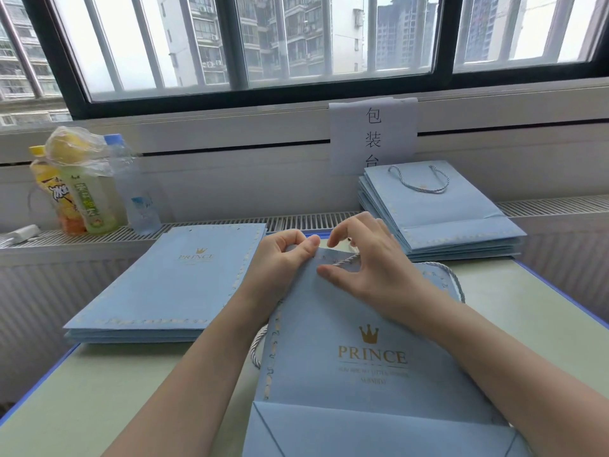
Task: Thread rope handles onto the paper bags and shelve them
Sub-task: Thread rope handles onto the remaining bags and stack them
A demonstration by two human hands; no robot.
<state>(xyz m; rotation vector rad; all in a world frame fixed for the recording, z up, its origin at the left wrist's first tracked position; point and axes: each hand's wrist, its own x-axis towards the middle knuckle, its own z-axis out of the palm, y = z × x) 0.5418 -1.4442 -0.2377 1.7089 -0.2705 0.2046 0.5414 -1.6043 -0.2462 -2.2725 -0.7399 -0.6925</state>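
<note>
Left hand (286, 255) pinches the top edge of the bag (346, 341) lying flat on the table (99, 390). Right hand (365, 258), fingers spread, thumb pressing the paper, works the rope (346, 260) at the hole. Advice: keep the edge taut, feed the rope end straight. Finished stack (438, 212) sits behind on the right.

Against the white wall hangs a white paper sign (373, 135) with black Chinese characters. On the slatted white radiator ledge (217, 222) at the left stand a clear plastic water bottle (131, 186) with a blue cap, a green tea bottle (90, 202) and a yellow-capped orange drink bottle (49, 189), a crinkled clear plastic bag (71, 150) draped over them. Beyond the barred window (296, 44) rise grey apartment blocks (247, 31).
</note>
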